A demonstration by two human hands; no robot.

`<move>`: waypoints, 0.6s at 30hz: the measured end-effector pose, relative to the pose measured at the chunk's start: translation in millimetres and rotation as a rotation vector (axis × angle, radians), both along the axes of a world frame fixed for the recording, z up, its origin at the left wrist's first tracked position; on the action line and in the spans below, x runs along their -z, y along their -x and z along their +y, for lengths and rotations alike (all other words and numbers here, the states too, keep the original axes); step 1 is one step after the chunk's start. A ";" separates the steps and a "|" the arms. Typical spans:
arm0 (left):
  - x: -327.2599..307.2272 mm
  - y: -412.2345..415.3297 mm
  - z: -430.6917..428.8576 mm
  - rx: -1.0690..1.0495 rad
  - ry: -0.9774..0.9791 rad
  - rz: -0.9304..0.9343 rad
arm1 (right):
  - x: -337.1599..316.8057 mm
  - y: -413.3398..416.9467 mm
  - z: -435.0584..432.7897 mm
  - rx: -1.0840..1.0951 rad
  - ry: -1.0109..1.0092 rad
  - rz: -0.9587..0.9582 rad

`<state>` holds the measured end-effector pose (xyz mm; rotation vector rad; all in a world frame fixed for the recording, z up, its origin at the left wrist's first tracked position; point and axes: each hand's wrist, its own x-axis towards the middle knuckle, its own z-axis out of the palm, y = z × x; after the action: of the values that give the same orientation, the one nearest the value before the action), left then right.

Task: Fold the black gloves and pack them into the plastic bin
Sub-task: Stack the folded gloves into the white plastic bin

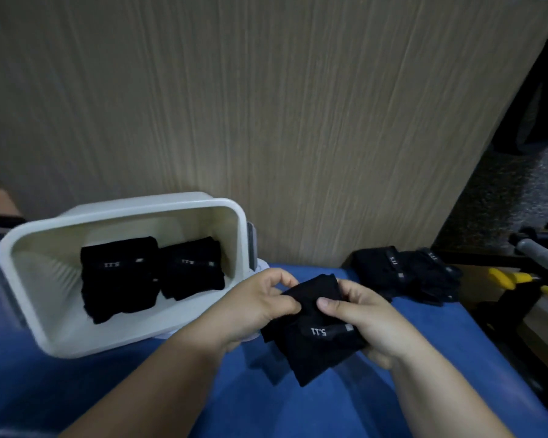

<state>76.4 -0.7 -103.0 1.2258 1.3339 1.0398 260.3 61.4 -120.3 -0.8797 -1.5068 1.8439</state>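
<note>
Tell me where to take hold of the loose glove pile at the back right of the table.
Probably best to take the left glove by its labelled cuff band, the flattest, clearest part of the pile. Come from above on the near side: the wood panel stands close behind. The right hand is nearer, though it and the left hand hold a folded glove.

Both hands pinch a folded black glove (314, 330) above the blue table (171, 390), left hand (260, 308) at its near-left edge, right hand (358, 314) opposite. The white plastic bin (121, 216) holds 2 folded gloves (121, 273). Loose gloves (405, 273) lie beyond, against the wooden panel (266, 105).
</note>
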 end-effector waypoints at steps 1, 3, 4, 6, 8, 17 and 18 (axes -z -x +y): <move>0.2 5.5 -4.3 -0.034 0.004 -0.011 | 2.0 6.5 -3.3 0.014 -0.001 -0.013; 1.4 16.9 -11.0 -0.143 -0.005 -0.065 | 5.5 20.3 -9.5 0.080 0.004 0.004; 2.9 23.3 -13.7 -0.205 -0.006 -0.101 | 7.1 27.8 -12.5 0.113 0.006 0.026; 6.7 36.3 -20.1 -0.295 0.015 -0.173 | 9.4 44.2 -18.8 0.176 0.002 0.062; 10.8 47.7 -27.4 -0.326 0.046 -0.242 | 12.7 62.1 -23.6 0.235 -0.003 0.099; 16.3 104.0 -48.4 -0.628 -0.073 -0.243 | 12.2 138.7 -45.6 0.098 -0.029 0.109; 14.8 110.0 -50.4 -0.654 -0.097 -0.229 | 11.7 147.2 -45.9 0.086 -0.044 0.100</move>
<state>-33.6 -51.1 -117.9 0.7058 1.5494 1.6625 113.1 15.5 -132.0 -0.8064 -1.4208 1.7598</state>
